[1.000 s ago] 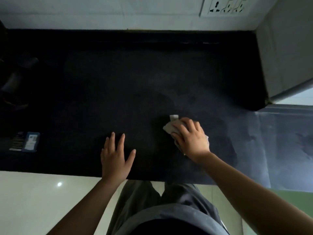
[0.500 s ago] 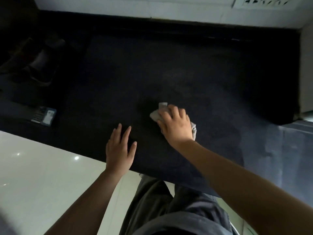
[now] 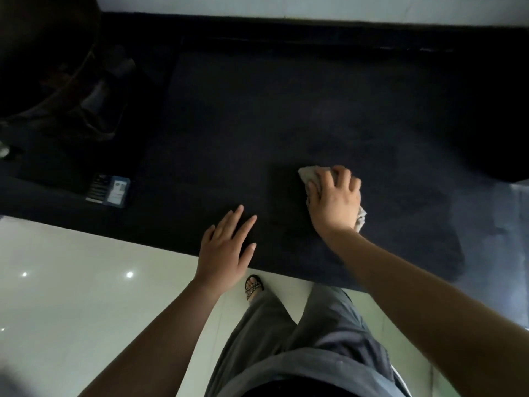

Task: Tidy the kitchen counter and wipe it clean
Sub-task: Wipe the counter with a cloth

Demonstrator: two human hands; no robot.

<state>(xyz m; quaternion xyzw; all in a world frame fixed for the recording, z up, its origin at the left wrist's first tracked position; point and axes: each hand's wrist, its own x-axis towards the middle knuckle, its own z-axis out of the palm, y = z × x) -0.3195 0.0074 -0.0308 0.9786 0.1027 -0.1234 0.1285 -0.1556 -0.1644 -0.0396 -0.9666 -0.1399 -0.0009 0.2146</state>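
The dark kitchen counter (image 3: pixel 257 116) fills the upper half of the view. My right hand (image 3: pixel 333 200) presses a crumpled grey cloth (image 3: pixel 309 173) flat on the counter right of centre; cloth ends stick out ahead of the fingers and behind the palm. My left hand (image 3: pixel 224 252) lies flat with its fingers spread at the counter's front edge, to the left of the cloth, holding nothing.
A small blue-and-white packet (image 3: pixel 108 190) lies near the front edge at left. Dim, dark objects (image 3: pixel 94 90) stand at the back left. A white wall (image 3: pixel 286 7) runs behind the counter. Pale floor tiles (image 3: pixel 86 296) and my sandalled foot (image 3: pixel 253 287) are below.
My right hand has slid the cloth leftwards over the counter. My left hand has stayed flat at the front edge. The view has swung left, showing more floor.
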